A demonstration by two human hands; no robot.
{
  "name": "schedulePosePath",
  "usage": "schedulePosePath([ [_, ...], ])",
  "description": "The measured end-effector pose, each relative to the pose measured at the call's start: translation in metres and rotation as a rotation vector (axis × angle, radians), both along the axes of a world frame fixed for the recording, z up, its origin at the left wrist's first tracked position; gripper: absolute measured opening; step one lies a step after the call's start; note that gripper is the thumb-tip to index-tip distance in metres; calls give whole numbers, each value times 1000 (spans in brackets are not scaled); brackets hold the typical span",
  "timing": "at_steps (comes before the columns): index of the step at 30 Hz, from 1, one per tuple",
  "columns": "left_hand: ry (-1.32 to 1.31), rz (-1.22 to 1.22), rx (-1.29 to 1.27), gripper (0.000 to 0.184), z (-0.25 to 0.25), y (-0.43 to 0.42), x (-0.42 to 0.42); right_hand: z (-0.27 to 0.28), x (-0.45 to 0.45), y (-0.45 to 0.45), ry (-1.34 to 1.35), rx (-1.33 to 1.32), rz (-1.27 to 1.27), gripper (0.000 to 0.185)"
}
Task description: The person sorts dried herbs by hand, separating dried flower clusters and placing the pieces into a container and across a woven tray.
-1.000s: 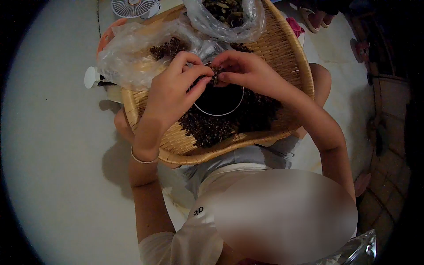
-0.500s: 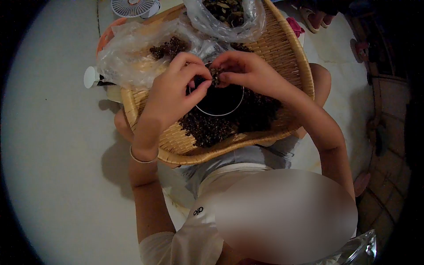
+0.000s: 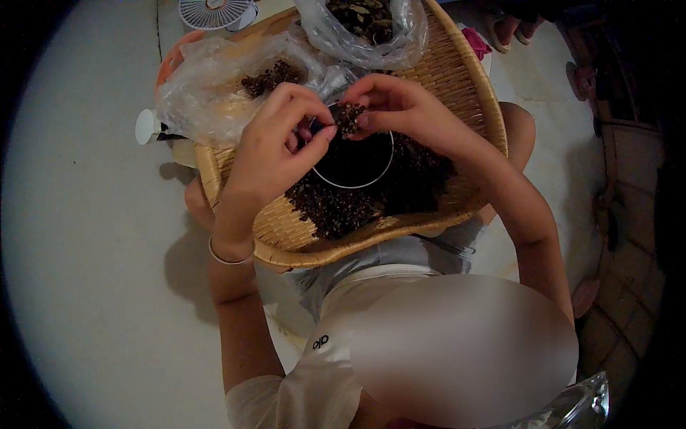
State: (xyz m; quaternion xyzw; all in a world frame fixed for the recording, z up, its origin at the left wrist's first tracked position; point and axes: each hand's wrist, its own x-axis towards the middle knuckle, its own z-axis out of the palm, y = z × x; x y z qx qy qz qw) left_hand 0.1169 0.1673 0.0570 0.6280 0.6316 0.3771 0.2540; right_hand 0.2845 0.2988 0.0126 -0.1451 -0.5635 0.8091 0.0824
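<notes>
Between my two hands is a small dark cluster of dried plant matter (image 3: 350,119), brown with paler specks. My right hand (image 3: 400,111) pinches it between thumb and fingers. My left hand (image 3: 282,139), with a band at its wrist, is closed in a pinch at the cluster's left edge; what its fingertips grip is partly hidden. Right below both hands is a round container with a pale rim (image 3: 355,186), its inside dark. Loose dark dried bits (image 3: 339,211) lie around it in a shallow woven basket (image 3: 464,64).
Inside the basket, a clear plastic bag (image 3: 196,107) lies near more dried clusters (image 3: 271,79). Another plastic bag (image 3: 411,43) holds dark leafy matter (image 3: 364,20). A small white fan (image 3: 214,11) stands beyond the basket. Another person's feet (image 3: 506,32) show at the upper right.
My hands have moved slightly apart, and more of the cluster shows between them. My left fingers have shifted a little to the left. The basket and bags look nearly the same.
</notes>
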Motion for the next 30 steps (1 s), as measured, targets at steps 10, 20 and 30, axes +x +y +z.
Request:
schedulePosePath([
  [10, 92, -15, 50, 15, -2, 0, 2, -2, -1, -1, 27, 20, -34, 28],
  [20, 139, 22, 42, 17, 1, 0, 6, 1, 1, 2, 27, -15, 16, 26],
  [30, 84, -8, 19, 15, 0, 0, 3, 4, 1, 1, 53, -19, 39, 26],
])
